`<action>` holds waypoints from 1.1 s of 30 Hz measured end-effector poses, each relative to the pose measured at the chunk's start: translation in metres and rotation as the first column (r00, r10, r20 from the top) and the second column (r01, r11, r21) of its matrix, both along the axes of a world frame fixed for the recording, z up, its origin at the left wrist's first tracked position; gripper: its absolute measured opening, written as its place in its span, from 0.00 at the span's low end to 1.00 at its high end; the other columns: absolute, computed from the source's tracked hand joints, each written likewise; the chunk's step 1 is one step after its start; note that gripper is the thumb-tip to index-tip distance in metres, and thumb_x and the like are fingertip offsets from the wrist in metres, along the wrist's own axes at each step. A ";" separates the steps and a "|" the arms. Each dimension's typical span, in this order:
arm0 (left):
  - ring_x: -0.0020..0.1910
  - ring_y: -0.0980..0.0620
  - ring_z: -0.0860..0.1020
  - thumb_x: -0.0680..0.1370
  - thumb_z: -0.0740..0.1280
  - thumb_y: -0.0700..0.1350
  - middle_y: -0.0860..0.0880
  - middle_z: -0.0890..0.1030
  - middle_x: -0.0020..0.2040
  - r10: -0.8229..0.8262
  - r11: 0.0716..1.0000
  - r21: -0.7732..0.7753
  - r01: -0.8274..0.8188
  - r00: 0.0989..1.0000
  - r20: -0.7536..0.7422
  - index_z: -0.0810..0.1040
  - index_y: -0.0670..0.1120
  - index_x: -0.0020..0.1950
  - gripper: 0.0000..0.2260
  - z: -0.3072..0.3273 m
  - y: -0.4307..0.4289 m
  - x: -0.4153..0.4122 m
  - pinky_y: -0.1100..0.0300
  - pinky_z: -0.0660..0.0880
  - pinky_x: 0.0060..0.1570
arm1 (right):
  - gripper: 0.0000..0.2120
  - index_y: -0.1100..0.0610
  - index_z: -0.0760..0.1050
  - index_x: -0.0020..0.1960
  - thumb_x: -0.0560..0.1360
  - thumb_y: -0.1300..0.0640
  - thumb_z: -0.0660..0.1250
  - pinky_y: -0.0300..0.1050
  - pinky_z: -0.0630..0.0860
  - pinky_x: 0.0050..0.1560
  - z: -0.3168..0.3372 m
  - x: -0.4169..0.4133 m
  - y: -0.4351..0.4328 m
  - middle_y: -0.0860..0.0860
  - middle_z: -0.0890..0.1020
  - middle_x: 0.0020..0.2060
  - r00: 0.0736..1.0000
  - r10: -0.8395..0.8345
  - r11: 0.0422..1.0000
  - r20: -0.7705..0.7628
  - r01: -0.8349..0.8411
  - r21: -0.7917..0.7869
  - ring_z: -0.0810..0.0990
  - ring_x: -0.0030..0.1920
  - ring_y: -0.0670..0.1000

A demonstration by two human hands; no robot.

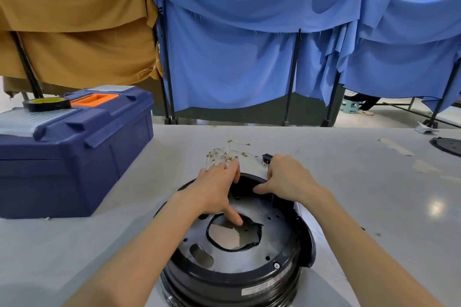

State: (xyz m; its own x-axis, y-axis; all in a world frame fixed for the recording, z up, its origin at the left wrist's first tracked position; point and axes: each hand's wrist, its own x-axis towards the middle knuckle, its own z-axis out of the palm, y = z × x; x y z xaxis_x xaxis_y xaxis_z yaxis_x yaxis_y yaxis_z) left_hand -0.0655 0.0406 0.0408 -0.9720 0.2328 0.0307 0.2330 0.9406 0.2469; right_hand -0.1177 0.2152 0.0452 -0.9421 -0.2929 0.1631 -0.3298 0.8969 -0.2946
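On the table point(349, 182), the base point(224, 279) is gripped by the curled right hand point(287, 177) and pressed by the flat left hand point(214, 187), whose thumb point(234, 217) could be cut by the hole edge point(232, 249).

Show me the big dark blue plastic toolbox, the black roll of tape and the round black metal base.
Dark blue plastic toolbox point(62, 182): head view, front wall.
Black roll of tape point(46, 106): head view, outer side.
Round black metal base point(232, 281): head view, near rim.
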 end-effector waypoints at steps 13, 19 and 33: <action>0.40 0.50 0.70 0.59 0.83 0.49 0.56 0.70 0.40 0.031 0.995 0.100 -0.022 0.996 -0.083 0.65 0.52 0.45 0.28 -0.003 -0.001 -0.008 0.56 0.65 0.35 | 0.25 0.54 0.61 0.29 0.66 0.47 0.77 0.43 0.57 0.27 -0.001 0.005 0.001 0.48 0.64 0.27 0.999 0.043 0.998 -0.025 -0.045 -0.044 0.63 0.27 0.49; 0.36 0.57 0.65 0.61 0.81 0.49 0.56 0.68 0.41 0.043 0.995 0.092 -0.036 0.996 -0.080 0.64 0.51 0.46 0.28 -0.006 0.001 -0.006 0.59 0.58 0.35 | 0.32 0.55 0.58 0.26 0.67 0.37 0.74 0.42 0.58 0.27 0.004 0.009 0.005 0.46 0.60 0.19 0.995 0.101 0.990 0.022 -0.098 -0.104 0.59 0.21 0.48; 0.43 0.51 0.70 0.62 0.81 0.45 0.57 0.70 0.42 0.163 0.975 0.161 -0.150 0.984 -0.069 0.62 0.55 0.39 0.26 -0.010 -0.018 -0.007 0.58 0.63 0.36 | 0.14 0.57 0.79 0.46 0.75 0.71 0.59 0.31 0.64 0.27 0.019 0.011 0.045 0.49 0.70 0.29 0.981 0.075 0.610 -0.178 -0.186 -0.770 0.65 0.25 0.41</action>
